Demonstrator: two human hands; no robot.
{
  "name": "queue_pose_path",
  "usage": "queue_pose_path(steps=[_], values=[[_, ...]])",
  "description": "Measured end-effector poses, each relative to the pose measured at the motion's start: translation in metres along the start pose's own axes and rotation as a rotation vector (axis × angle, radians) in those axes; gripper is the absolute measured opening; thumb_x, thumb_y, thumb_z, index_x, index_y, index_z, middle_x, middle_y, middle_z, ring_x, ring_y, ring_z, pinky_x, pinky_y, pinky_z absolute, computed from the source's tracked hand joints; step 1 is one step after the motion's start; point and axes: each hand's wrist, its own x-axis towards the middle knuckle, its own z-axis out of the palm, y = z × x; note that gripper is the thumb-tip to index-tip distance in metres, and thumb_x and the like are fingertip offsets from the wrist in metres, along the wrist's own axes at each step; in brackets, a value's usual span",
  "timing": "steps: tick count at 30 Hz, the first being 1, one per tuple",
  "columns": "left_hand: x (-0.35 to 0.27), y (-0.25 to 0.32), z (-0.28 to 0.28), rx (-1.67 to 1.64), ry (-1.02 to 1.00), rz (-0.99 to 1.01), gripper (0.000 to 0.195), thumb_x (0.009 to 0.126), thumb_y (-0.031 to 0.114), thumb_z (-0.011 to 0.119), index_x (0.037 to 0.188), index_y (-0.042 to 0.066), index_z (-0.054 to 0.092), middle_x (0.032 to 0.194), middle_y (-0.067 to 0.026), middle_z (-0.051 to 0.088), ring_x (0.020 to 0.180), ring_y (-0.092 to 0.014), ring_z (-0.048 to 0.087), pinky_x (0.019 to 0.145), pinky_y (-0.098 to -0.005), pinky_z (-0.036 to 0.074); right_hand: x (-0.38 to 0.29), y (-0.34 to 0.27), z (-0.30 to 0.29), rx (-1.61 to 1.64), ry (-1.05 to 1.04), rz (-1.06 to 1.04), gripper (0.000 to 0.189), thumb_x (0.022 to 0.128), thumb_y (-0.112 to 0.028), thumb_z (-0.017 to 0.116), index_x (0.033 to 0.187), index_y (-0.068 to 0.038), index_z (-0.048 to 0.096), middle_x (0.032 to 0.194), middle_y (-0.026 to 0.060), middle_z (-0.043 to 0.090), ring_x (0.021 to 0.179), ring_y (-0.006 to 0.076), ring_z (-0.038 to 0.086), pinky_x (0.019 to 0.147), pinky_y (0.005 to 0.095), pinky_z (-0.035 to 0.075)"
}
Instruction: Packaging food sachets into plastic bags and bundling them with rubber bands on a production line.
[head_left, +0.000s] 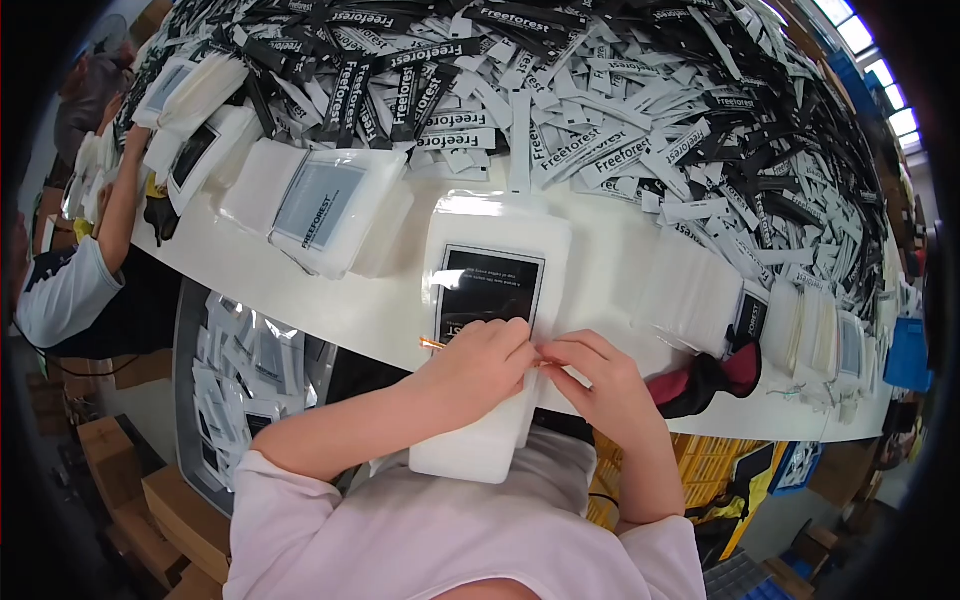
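Observation:
A stack of white, clear-fronted pouches (459, 457) with a black printed label (489, 289) lies before me, its near end hanging past the table edge. Across the stack my left hand (480, 367) rests with curled fingers. My right hand (600, 382) comes from the right, thumb and forefinger pinched. Both sets of fingertips meet at the stack's right side on what looks like a thin orange tie. One end of that orange tie (430, 343) shows left of my left wrist; the part beneath my hand is hidden.
Black and white printed sachets (592, 135) heap along the table's far side. Bundled pouches (322, 202) lie left, more pouches (690, 289) right, near a black and red cloth item (705, 382). A grey bin (187, 420) of packets stands below left. Another person's arm (116, 217) reaches in.

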Motion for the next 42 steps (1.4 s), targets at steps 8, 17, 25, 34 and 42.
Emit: queue_pose_path(steps=[8,17,25,34,42], values=[[0.003,-0.003,-0.013,0.392,-0.213,0.257,0.013,0.068,0.007,0.058,0.076,0.001,0.051,0.076,-0.0059,0.041,0.063,-0.017,0.048,0.055,-0.0266,0.042,-0.006,0.004,0.009,0.073,0.105,0.135,0.018,0.070,0.003,0.063,0.086,-0.002,0.058,0.079,0.0089,0.060,0.066,0.0191,0.059,0.057,0.0251,0.046],[-0.006,-0.010,0.002,0.404,0.207,0.352,0.012,0.066,0.004,0.061,0.072,0.004,0.050,0.065,-0.0027,0.038,0.052,-0.011,0.043,0.044,-0.0209,0.039,-0.009,0.008,0.007,0.488,0.109,0.316,0.015,0.073,0.005,0.060,0.087,0.000,0.057,0.077,0.0054,0.061,0.069,0.0089,0.057,0.058,0.0208,0.044],[-0.015,-0.008,0.005,0.304,0.271,0.227,0.023,0.064,0.002,0.070,0.084,-0.002,0.061,0.074,-0.0082,0.051,0.055,-0.017,0.051,0.044,-0.0251,0.042,-0.010,-0.001,0.013,0.213,0.129,0.219,0.016,0.073,0.002,0.060,0.088,-0.002,0.057,0.078,0.0065,0.058,0.065,0.0144,0.056,0.056,0.0242,0.044],[-0.019,-0.003,-0.002,-0.117,0.150,-0.013,0.017,0.069,0.003,0.068,0.084,-0.001,0.062,0.071,-0.0078,0.055,0.056,-0.022,0.053,0.050,-0.0274,0.044,-0.010,0.021,0.021,-0.251,0.173,-0.001,0.013,0.076,-0.004,0.059,0.087,-0.003,0.052,0.078,0.0088,0.054,0.066,0.0249,0.056,0.056,0.0326,0.046],[-0.012,0.004,-0.016,-0.166,-0.002,-0.446,0.013,0.072,0.007,0.067,0.083,0.002,0.061,0.068,-0.0103,0.059,0.054,-0.020,0.056,0.048,-0.0273,0.046,-0.007,0.025,0.014,-0.296,0.122,-0.128,0.016,0.073,0.001,0.057,0.088,-0.002,0.051,0.076,0.0103,0.055,0.064,0.0263,0.055,0.054,0.0338,0.046]])
